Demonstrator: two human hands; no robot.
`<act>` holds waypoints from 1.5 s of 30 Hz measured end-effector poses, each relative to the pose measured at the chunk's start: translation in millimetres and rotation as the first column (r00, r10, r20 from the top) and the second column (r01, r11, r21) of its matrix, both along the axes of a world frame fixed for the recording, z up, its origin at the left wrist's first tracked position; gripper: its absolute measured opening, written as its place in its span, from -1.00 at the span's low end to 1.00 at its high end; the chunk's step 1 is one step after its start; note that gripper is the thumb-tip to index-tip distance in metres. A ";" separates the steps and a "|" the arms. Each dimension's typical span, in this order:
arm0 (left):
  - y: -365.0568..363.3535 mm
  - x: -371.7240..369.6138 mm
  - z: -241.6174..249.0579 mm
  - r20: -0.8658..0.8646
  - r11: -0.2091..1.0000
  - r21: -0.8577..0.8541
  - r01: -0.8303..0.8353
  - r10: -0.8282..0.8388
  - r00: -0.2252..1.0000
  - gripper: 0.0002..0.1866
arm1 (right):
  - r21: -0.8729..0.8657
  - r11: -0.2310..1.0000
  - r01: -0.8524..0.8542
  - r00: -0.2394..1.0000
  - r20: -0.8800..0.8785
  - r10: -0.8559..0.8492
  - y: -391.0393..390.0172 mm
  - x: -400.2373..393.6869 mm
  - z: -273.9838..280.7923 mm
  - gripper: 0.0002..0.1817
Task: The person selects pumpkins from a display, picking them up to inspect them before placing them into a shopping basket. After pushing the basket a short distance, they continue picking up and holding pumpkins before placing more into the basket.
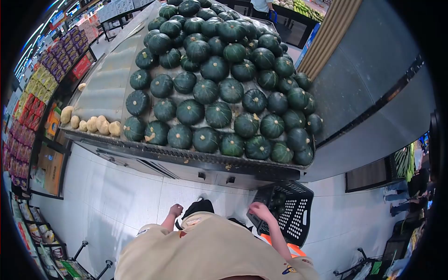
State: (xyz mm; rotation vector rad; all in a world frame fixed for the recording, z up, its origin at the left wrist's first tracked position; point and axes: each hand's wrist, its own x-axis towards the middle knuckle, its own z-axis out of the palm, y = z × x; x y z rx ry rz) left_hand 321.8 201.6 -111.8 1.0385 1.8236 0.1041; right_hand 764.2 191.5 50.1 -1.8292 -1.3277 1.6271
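Observation:
My left hand (176, 210) hangs low beside my body with its fingers curled in, and I see nothing held in it. On the other side, my right hand (260, 211) is closed on the left rim of a black shopping basket (298, 205) with perforated walls. Several dark green pumpkins (278, 200) lie inside, partly shaded by the basket's edge. In front of me, a sloping display stand (186, 156) carries many more round green pumpkins (205, 115) in rows, heaped higher toward the back. Neither hand touches those on the stand.
Pale tan root vegetables (98, 124) line the stand's left front edge. A grey pillar (364, 88) rises at its right. Packaged goods (32, 112) fill shelves on the left. A person (261, 6) stands beyond the stand, and other people's legs (406, 196) show at right.

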 end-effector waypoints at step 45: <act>172.0 -49.1 349.1 0.340 0.915 0.323 0.241 -0.350 0.873 -0.67 | 0.783 0.504 -0.364 0.594 0.612 -0.522 542.4 -127.0 349.9 0.04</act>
